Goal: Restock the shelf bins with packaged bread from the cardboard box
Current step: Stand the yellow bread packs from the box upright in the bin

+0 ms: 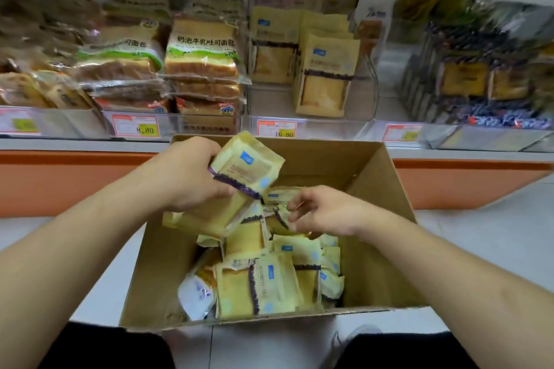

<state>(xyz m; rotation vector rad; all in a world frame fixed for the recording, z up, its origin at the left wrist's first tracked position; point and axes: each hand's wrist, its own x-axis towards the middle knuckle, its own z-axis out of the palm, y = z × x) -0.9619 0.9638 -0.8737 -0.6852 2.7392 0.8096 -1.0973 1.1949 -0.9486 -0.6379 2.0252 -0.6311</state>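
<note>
Crouching over the open brown cardboard box (386, 219) on the pale floor, the person has both hands down among the pale yellow plastic-wrapped bread packets (257, 281). The left hand (192, 174) is clamped round one yellow packet with a purple band (247, 166), lifted above the box's far end, its long axis tilted up toward the shelf. The right hand (323, 210) pinches the crinkled edge of another packet (277, 213) lying on the pile just below the lifted one. The two hands sit close together but apart.

The clear plastic shelf bin holding matching yellow packets (317, 75) lies straight ahead and above the box, behind the 10.80 price tag (277, 129); I'd judge the left hand the nearer, with a short lift up and forward.

How deep the pile goes is hidden, and the bins at far right are too blurred to read. The person's dark-clothed knees are cut off at the bottom edge.
</note>
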